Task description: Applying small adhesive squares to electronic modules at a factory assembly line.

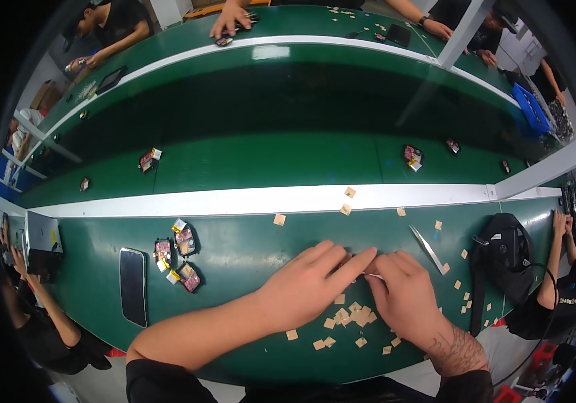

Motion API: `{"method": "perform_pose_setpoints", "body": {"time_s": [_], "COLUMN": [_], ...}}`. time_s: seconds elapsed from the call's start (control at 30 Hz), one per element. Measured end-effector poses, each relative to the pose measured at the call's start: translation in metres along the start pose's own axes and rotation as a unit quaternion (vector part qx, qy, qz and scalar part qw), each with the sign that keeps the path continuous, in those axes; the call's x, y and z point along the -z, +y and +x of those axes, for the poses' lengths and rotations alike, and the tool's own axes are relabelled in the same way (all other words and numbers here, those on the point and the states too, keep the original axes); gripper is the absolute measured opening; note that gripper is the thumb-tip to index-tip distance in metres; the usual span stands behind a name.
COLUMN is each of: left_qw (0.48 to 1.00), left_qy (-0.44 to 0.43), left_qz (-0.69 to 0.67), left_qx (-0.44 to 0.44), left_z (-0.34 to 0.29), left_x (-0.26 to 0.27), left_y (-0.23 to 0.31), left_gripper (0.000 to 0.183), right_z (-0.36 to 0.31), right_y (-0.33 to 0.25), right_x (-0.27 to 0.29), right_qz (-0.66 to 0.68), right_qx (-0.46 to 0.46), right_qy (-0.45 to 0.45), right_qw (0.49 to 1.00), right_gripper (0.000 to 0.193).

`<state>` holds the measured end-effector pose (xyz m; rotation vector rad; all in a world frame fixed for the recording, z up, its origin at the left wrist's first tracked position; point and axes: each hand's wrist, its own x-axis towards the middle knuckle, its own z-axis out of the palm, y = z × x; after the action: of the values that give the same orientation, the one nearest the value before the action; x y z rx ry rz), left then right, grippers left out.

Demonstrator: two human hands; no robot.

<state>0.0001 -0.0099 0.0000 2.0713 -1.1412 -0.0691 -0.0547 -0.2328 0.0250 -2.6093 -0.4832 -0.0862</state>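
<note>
My left hand (309, 281) and my right hand (405, 287) meet over the green table, fingertips pinched close together. Whatever they hold is mostly covered by the fingers; a small pale edge shows near the right fingertips. Below them lies a loose pile of small tan square pieces (343, 316), and more are scattered to the right. Metal tweezers (427, 250) rest just beyond my right hand. To the left of my left hand sit several small circuit-board assemblies (184, 240) with silver and yellow parts, beside a dark smartphone (133, 287).
A black bag (508, 252) stands at the right. A white rail (248, 200) crosses behind the table, with a green belt (268, 161) carrying more assemblies (413, 157). A white-and-black box (44, 242) is at the left. Other people work around, including a person at the right (563, 282).
</note>
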Motion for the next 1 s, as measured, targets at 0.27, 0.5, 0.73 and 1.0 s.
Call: {"method": "perform_pose_setpoints", "body": {"time_s": [0.27,0.5,0.73,1.0], "left_qw": [0.998,0.998,0.999,0.999], "left_qy": [0.027,0.024,0.015,0.025], "left_qz": [-0.034,-0.014,0.028,0.02], "left_qx": [0.049,0.055,0.018,0.013], "left_z": [0.002,0.0,0.0,0.001], "left_x": [0.002,0.004,0.002,0.001], "left_y": [0.002,0.0,0.0,0.001], "left_gripper": [0.072,0.073,0.072,0.071], "right_z": [0.007,0.01,0.006,0.006], "right_y": [0.023,0.023,0.001,0.009], "right_x": [0.007,0.011,0.001,-0.008], "right_qz": [0.282,0.232,0.013,0.103], "right_qx": [-0.132,-0.102,0.01,-0.027], "right_qy": [-0.054,-0.031,0.008,0.013], "right_qw": [0.949,0.967,1.0,0.994], "right_gripper": [0.021,0.021,0.023,0.02]}}
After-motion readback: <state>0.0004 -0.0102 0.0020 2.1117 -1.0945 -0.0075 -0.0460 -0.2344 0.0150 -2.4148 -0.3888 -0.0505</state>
